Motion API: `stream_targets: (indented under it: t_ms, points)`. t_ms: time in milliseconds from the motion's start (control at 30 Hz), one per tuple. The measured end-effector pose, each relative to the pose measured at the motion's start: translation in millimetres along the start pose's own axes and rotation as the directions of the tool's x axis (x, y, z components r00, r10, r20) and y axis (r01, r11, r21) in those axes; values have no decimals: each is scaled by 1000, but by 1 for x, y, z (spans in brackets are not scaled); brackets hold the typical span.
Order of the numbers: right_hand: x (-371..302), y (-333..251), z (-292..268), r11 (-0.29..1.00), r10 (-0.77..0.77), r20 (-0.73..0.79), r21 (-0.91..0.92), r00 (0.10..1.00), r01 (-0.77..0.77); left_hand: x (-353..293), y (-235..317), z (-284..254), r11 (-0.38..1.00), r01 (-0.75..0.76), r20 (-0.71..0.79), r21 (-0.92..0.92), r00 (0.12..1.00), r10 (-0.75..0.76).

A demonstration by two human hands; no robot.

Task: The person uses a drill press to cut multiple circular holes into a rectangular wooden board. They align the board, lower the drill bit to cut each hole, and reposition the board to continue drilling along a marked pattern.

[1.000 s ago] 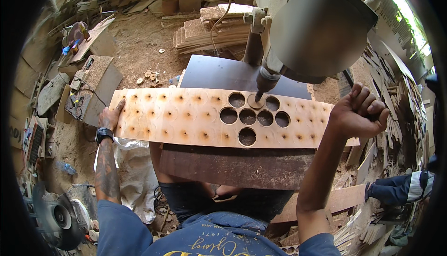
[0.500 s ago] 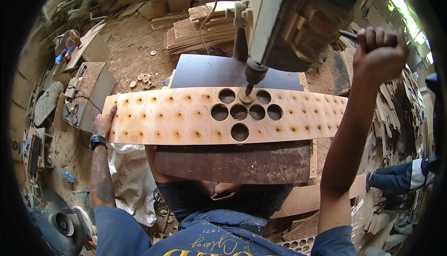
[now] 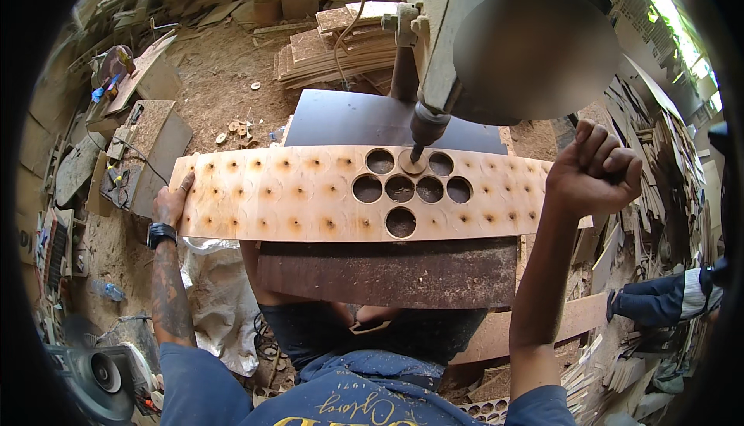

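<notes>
A long, pale wooden board [image 3: 271,194] lies across the drill press table, dotted with rows of small scorched holes and several large round cut-outs near its middle. My left hand [image 3: 168,203] grips its left end, thumb on top and the other fingers mostly hidden. Over the back edge of the board, the drill chuck [image 3: 428,124] carries a round cutter, with a wooden disc [image 3: 413,162] at its tip. My right hand [image 3: 593,169] is a closed fist right of the drill press [image 3: 442,54]; the lever it held half a second ago is hidden now.
A dark panel [image 3: 333,120] lies behind the board, and a brown one [image 3: 387,271] sticks out in front. Stacked sheets [image 3: 329,58] stand beyond. A fan [image 3: 101,372] is at lower left. Someone's trousered leg [image 3: 655,298] shows at right. Offcuts lie along the right side.
My right fist has come down and toward me from beside the drill head. The left hand and the board have barely moved.
</notes>
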State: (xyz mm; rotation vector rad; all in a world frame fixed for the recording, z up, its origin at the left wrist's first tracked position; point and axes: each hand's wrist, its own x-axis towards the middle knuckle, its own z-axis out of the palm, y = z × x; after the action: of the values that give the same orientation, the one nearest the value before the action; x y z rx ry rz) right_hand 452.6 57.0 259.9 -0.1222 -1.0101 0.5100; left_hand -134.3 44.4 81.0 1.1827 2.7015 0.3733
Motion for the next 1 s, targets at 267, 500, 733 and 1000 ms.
stream_targets:
  t_ms: [267,500,733,1000]
  points:
    - [-19,7,-10,998,-20,-3,51,1000,20,4,-4,-1,998,19,43,61,999,-21]
    - [-20,10,-8,995,-15,-88,92,996,23,-6,0,-11,994,71,79,80,994,-78]
    - [-10,9,3,998,-5,-116,57,993,11,-12,-1,-14,991,109,104,77,988,-117]
    - [26,3,30,993,-37,-182,-119,983,15,-8,-9,-10,995,56,71,88,995,-63]
